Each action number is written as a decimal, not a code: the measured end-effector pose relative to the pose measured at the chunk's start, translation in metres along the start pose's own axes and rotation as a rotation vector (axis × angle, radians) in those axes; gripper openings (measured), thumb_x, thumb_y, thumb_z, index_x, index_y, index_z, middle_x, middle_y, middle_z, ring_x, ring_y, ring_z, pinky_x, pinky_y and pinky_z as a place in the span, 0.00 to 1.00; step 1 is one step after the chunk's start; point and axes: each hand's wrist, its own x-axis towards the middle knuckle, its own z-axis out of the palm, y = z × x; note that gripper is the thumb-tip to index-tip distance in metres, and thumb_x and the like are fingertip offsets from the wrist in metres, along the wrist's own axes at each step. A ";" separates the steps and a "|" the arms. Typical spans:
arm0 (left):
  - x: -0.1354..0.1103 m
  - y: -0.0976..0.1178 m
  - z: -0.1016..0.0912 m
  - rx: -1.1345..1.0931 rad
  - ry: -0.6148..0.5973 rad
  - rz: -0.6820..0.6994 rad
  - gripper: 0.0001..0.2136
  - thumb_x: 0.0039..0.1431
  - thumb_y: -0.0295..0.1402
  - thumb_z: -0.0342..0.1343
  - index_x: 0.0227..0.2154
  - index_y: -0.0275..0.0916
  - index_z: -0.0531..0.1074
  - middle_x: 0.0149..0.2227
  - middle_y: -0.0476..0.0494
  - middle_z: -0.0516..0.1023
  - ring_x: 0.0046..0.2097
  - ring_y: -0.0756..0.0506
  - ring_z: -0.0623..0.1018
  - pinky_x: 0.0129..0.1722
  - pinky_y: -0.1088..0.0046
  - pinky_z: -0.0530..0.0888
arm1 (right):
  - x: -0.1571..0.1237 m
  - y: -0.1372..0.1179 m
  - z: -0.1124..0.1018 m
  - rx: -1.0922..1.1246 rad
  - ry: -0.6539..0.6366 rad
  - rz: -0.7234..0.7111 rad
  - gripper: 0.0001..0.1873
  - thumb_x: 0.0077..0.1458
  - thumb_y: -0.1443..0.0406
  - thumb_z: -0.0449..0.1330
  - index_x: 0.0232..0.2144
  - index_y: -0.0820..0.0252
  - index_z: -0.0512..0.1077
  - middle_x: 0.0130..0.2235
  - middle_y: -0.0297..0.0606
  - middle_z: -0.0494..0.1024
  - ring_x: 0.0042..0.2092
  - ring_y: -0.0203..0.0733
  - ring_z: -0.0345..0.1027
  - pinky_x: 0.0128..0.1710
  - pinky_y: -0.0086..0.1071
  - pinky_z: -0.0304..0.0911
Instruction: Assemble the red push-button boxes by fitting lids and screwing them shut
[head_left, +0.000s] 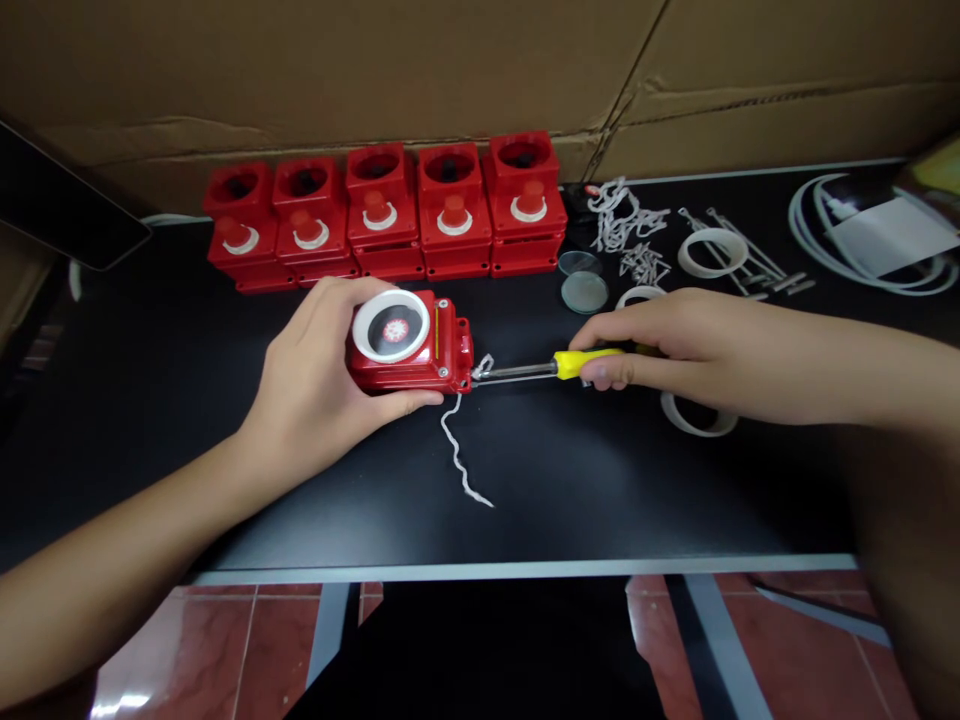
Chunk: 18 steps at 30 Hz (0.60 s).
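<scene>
My left hand (322,360) is wrapped round a red alarm box (444,345), lying on the table with a white ring (391,326) round its dark round window. In my right hand (660,345) is a screwdriver (517,371) with a yellow handle, held level. Its shaft points left and its tip meets the right end of the box, near a small white knot of cord. A piece of white cord (457,450) trails from that end toward the table's front. The exact contact of the tip is hidden by the cord.
Several red boxes (453,215) stand in a row against the cardboard (337,70). To the right lie glass discs (585,292), tangled cord (621,215), small screws (643,264), metal rods (765,262), white rings (712,253) and a white cable (806,235). A dark screen (60,200) stands left.
</scene>
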 end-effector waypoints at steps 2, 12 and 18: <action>0.000 0.001 0.000 0.003 0.002 0.001 0.30 0.67 0.61 0.71 0.63 0.55 0.73 0.60 0.45 0.85 0.59 0.32 0.86 0.57 0.44 0.87 | 0.000 0.000 0.001 0.004 0.001 0.004 0.29 0.76 0.36 0.58 0.41 0.48 0.85 0.30 0.32 0.83 0.29 0.44 0.77 0.28 0.39 0.67; 0.002 0.001 0.000 -0.116 0.065 -0.008 0.34 0.60 0.65 0.76 0.59 0.51 0.75 0.57 0.47 0.87 0.55 0.32 0.88 0.55 0.44 0.87 | -0.007 -0.006 0.002 -0.024 0.280 -0.086 0.20 0.66 0.42 0.72 0.41 0.47 0.79 0.42 0.40 0.88 0.40 0.55 0.83 0.40 0.49 0.75; 0.002 0.001 0.002 -0.099 0.059 -0.028 0.33 0.62 0.66 0.73 0.59 0.52 0.75 0.58 0.46 0.86 0.56 0.32 0.88 0.55 0.44 0.86 | -0.009 -0.016 0.004 -0.032 0.315 -0.132 0.12 0.68 0.50 0.72 0.40 0.46 0.78 0.40 0.38 0.87 0.39 0.53 0.82 0.40 0.50 0.75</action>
